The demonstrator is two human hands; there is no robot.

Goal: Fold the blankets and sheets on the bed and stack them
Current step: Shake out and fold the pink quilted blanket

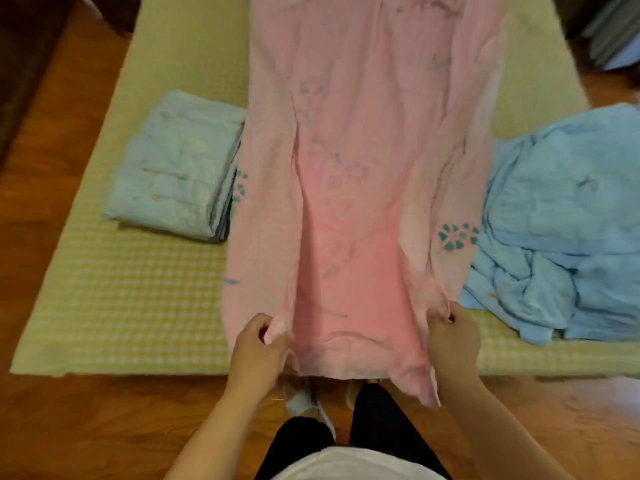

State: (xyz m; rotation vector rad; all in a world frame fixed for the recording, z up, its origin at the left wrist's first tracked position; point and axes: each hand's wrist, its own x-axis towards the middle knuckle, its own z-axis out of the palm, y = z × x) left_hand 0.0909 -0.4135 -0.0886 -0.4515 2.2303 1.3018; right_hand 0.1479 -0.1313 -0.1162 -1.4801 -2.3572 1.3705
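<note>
A long pink sheet (363, 168) lies down the middle of the bed (138, 289), its long axis running straight away from the person; left hand (258, 348) and right hand (452, 336) each pinch a near corner; a folded pale-blue blanket (180, 168) sits just left; a crumpled blue blanket (561, 237) touches its right edge.

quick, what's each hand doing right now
Left hand: closed, gripping the near left edge of the pink sheet.
Right hand: closed, gripping the sheet's near right edge.
</note>
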